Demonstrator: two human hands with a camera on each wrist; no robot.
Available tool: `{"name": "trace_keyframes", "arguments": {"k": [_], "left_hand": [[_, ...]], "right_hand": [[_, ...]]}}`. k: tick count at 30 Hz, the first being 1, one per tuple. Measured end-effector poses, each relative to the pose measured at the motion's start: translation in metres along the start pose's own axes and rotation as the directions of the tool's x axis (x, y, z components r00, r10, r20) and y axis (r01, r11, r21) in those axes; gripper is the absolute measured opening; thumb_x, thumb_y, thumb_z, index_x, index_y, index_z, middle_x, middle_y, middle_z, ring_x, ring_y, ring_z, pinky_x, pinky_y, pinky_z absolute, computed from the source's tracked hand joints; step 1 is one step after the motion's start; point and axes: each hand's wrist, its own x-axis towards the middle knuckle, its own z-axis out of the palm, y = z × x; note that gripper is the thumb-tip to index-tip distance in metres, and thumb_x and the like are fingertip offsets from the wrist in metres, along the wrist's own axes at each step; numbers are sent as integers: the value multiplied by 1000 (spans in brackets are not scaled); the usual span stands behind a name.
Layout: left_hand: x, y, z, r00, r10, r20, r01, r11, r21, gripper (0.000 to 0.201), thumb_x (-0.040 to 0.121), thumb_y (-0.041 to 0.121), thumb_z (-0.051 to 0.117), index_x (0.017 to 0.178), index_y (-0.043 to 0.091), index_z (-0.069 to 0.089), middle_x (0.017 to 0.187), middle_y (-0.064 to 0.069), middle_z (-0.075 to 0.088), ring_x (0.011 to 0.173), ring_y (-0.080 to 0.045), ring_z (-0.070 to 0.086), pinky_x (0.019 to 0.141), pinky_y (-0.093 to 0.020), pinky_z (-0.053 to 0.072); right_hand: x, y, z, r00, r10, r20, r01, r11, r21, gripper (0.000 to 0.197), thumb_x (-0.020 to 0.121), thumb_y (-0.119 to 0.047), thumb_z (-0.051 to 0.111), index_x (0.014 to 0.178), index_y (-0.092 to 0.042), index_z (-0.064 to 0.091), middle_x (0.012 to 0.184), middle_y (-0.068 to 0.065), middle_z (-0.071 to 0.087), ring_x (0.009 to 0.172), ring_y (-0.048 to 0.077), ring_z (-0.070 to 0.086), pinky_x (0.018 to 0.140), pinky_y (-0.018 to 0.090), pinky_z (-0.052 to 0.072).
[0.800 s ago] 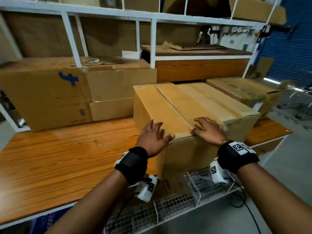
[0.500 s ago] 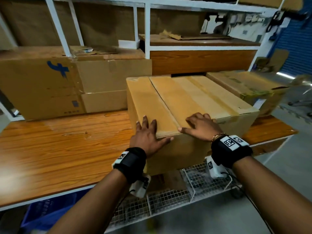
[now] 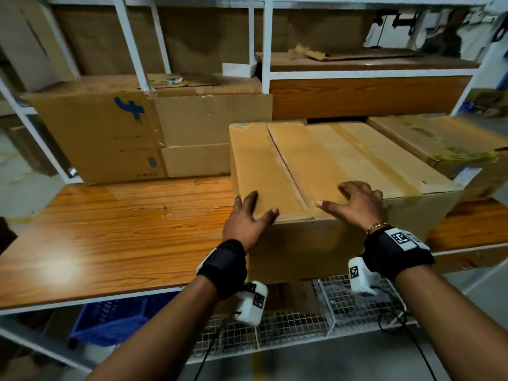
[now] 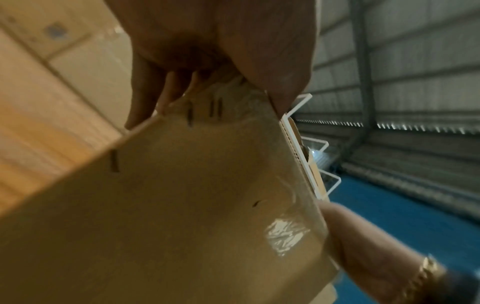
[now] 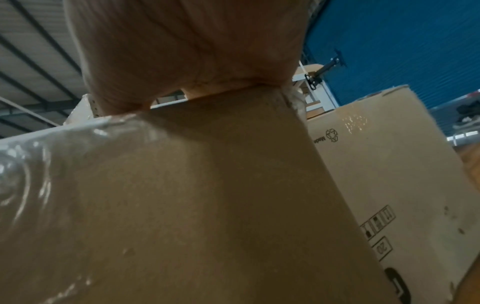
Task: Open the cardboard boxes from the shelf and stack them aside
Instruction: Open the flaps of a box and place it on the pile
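Note:
A large taped cardboard box (image 3: 343, 160) sits on the wooden shelf (image 3: 123, 237), its near end hanging over the shelf's front edge. My left hand (image 3: 247, 215) lies flat on the box's near left corner, thumb stretched along the front edge. My right hand (image 3: 357, 204) presses on the top right of the centre seam, fingers spread and arched. In the left wrist view the left hand (image 4: 197, 61) rests over the top edge of the box (image 4: 182, 205). In the right wrist view the right hand (image 5: 182, 51) sits on the rim of the box (image 5: 207, 205).
A box with a blue mark (image 3: 104, 133) and a plain box (image 3: 214, 119) stand behind on the left. Another box (image 3: 439, 141) lies close on the right. White shelf posts (image 3: 129, 42) rise behind. Below are a wire mesh rack (image 3: 288, 325) and a blue crate (image 3: 115, 317).
My right thumb has spread out toward the seam and my left hand has settled nearer the left corner. Both hands stay on the box's near edge.

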Motion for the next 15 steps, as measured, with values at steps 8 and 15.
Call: {"name": "trace_keyframes", "arguments": {"k": [8, 15], "left_hand": [[4, -42, -60, 999, -42, -21, 33, 937, -348, 91, 63, 71, 71, 143, 38, 41, 151, 8, 40, 138, -15, 38, 112, -45, 37], [-27, -110, -116, 980, -174, -100, 79, 792, -606, 61, 81, 33, 74, 138, 26, 53, 146, -1, 46, 128, -24, 47, 107, -50, 41]], "right_hand": [[-21, -40, 7, 982, -86, -170, 130, 953, 273, 66, 66, -58, 79, 125, -38, 57, 142, -3, 49, 121, 27, 42, 86, 34, 38], [-57, -123, 19, 940, -264, -214, 340, 734, 588, 59, 61, -77, 68, 114, -54, 54, 131, -17, 45, 115, 10, 55, 95, 50, 48]]}}
